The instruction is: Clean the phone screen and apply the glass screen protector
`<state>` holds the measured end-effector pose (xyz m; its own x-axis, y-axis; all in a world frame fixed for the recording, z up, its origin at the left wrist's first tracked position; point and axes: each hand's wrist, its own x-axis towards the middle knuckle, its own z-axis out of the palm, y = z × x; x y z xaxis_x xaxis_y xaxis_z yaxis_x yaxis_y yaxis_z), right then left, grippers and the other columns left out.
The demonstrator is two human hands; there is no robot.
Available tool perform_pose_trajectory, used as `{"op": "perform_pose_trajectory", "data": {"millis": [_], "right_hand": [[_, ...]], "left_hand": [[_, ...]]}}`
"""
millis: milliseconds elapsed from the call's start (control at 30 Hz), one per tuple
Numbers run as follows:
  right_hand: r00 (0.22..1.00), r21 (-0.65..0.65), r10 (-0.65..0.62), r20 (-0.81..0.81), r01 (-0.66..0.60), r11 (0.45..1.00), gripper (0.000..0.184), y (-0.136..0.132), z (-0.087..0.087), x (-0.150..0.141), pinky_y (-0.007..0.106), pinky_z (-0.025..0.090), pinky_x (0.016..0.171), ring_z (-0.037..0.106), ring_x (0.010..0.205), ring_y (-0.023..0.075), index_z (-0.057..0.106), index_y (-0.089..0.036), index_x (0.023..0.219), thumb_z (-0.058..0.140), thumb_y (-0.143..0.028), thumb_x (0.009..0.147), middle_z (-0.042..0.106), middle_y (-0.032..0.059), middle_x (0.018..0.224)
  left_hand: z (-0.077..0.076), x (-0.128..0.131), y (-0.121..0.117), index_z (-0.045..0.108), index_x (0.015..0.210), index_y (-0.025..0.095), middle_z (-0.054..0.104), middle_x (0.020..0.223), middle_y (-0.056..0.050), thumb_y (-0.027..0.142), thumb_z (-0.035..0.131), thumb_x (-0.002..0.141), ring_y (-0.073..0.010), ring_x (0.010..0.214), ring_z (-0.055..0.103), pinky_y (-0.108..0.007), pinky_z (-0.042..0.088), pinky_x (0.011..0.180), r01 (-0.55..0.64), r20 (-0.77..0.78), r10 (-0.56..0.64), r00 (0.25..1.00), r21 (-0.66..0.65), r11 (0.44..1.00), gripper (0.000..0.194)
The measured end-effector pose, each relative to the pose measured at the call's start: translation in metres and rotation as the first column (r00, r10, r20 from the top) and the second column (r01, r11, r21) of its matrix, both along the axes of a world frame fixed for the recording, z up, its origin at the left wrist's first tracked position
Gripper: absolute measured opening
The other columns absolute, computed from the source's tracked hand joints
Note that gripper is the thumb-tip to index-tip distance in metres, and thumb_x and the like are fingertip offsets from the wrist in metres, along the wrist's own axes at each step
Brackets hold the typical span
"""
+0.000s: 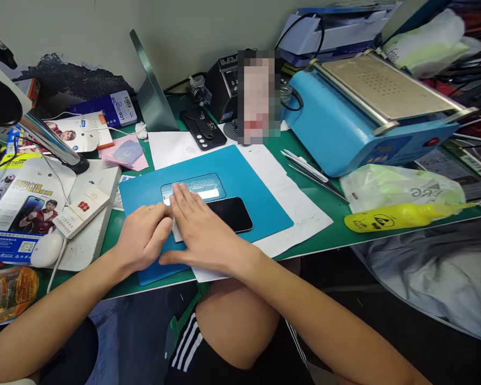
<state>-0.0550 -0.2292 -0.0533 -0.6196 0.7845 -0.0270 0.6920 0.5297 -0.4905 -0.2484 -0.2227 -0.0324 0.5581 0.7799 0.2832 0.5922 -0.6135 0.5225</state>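
A black-screened phone lies flat on a blue mat, its left part hidden under my right hand. The fingers of that hand are stretched out and flat, with the thumb apart. A white edge shows beneath it; what it belongs to I cannot make out. Just left of it, my left hand is closed with curled fingers, close against the right fingertips. Whatever it grips, if anything, is hidden. Beyond the phone lies a clear, dark-edged glass screen protector, partly behind the right fingertips.
White paper lies under the mat. To the right are tweezers, a blue heating-plate machine and a yellow bottle. A black phone case lies behind. Boxes, a cigarette pack and a lamp stand crowd the left.
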Motion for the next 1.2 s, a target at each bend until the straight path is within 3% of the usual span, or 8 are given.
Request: {"op": "perform_pose_trajectory", "data": {"millis": [133,267,433,567,767,1033,1200], "right_hand": [[0.999,0.07,0.036,0.021,-0.037,0.997,0.126,-0.016,-0.003,0.002,0.056,0.008,0.134,-0.007,0.163,0.0356,0.015,0.008,0.165,0.041,-0.09,0.089,-0.003,0.0264,0.172],[0.996,0.078,0.022,0.089,-0.029,0.997,0.123,-0.03,-0.009,0.033,0.061,0.013,0.132,-0.005,0.163,0.0389,0.016,0.008,0.164,0.036,-0.088,0.091,-0.003,0.028,0.172],[0.985,0.124,-0.093,0.148,0.075,0.989,0.118,-0.035,-0.02,0.08,0.065,0.017,0.13,-0.005,0.163,0.0389,0.008,0.002,0.168,0.033,-0.086,0.094,-0.005,0.0267,0.174],[0.981,0.121,-0.074,0.177,0.053,0.991,0.111,-0.034,-0.018,0.094,0.065,0.018,0.13,-0.002,0.164,0.0372,-0.005,-0.007,0.169,0.03,-0.084,0.096,-0.006,0.0212,0.176],[0.983,0.145,-0.093,0.16,0.07,0.987,0.112,-0.021,-0.015,0.082,0.068,0.011,0.13,-0.012,0.162,0.0379,-0.013,-0.006,0.168,0.022,-0.085,0.095,-0.014,0.0212,0.174],[0.972,-0.051,-0.138,0.191,0.15,0.987,0.12,0.021,-0.004,0.063,0.064,0.0,0.131,-0.021,0.16,0.036,0.0,0.001,0.168,0.018,-0.091,0.092,-0.019,0.0209,0.173],[0.99,-0.05,-0.091,0.112,0.097,0.994,0.126,0.022,0.001,0.034,0.065,0.001,0.131,-0.021,0.16,0.0367,0.002,0.002,0.167,0.026,-0.093,0.089,-0.018,0.0233,0.173]], "left_hand": [[-0.001,-0.001,0.001,0.054,0.089,0.022,0.059,0.07,0.002,0.036,0.031,0.109,-0.0178,0.062,0.054,-0.032,0.04,0.066,-0.008,0.002,0.008,1.0,-0.015,1.0,0.034],[0.0,-0.001,0.001,0.055,0.091,0.021,0.059,0.068,0.002,0.04,0.029,0.11,-0.0172,0.061,0.054,-0.032,0.04,0.066,-0.014,-0.01,0.014,1.0,-0.024,1.0,0.037],[-0.001,0.001,0.0,0.057,0.09,0.021,0.064,0.074,0.0,0.046,0.025,0.111,-0.0178,0.065,0.057,-0.034,0.041,0.068,-0.003,-0.027,0.002,1.0,-0.051,0.999,0.046],[-0.003,0.002,0.0,0.058,0.089,0.021,0.065,0.074,-0.002,0.053,0.02,0.111,-0.019,0.065,0.057,-0.035,0.043,0.069,-0.008,-0.048,0.005,0.999,-0.052,0.999,0.054],[-0.006,0.001,-0.001,0.059,0.088,0.021,0.063,0.072,-0.003,0.062,0.014,0.11,-0.0201,0.065,0.056,-0.036,0.042,0.069,-0.019,-0.043,0.018,0.999,-0.032,0.999,0.065],[-0.01,0.001,-0.001,0.059,0.089,0.021,0.061,0.07,-0.001,0.062,0.016,0.11,-0.0192,0.064,0.055,-0.035,0.04,0.069,-0.023,0.005,0.024,1.0,-0.025,0.999,0.063],[-0.007,0.0,-0.002,0.058,0.106,0.02,0.064,0.076,-0.001,0.069,0.015,0.108,-0.0194,0.067,0.058,-0.035,0.042,0.067,-0.072,0.035,0.075,0.997,-0.068,0.995,0.065]]}}
